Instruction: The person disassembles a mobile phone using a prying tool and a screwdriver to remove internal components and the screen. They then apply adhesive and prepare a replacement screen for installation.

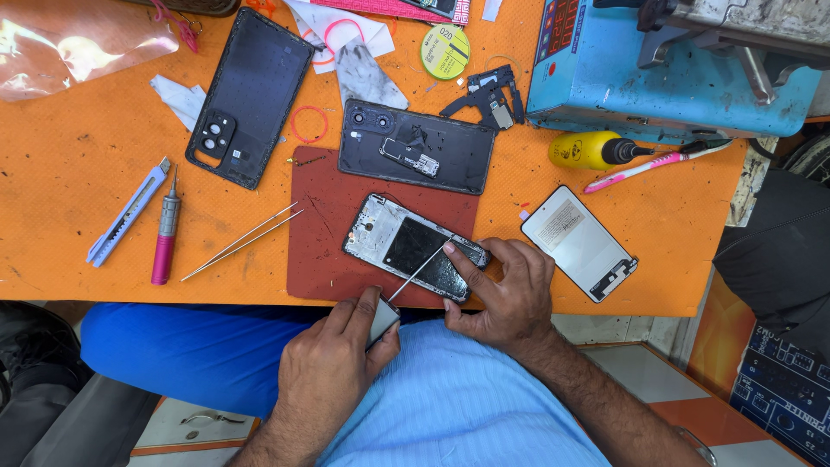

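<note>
Nearest the camera, the left hand (333, 367) hangs over the person's lap just below the table edge, its fingers curled shut around a small flat grey-white piece (383, 320), thumb on top; from the same grip a thin metal tool (418, 270) runs up and to the right, its tip resting on the opened phone; the right hand (506, 294) lies at the phone's lower right end, index finger stretched flat onto the dark battery and the other fingers loosely bent against the frame, pinning rather than gripping; the opened phone chassis (413, 248) sits on a dark red work mat (328, 233) near the front edge of the orange table (78, 173), back cover off, pale frame and battery bare; its long axis runs from upper left to lower right, the camera end pointing up and left, the far end under the right hand; judged from its look it is light, thin and stiff, yet fragile: the exposed parts and battery would not take prying or bending, so the safer hold seems to be the long frame edges, not the middle; just above it lies a black mid-frame (417, 147), further left a black back cover (249, 97); to the right a white-faced display panel (579, 244); tweezers (242, 242), a pink-handled screwdriver (164, 233) and a utility knife (128, 212) lie well to the left.
</note>
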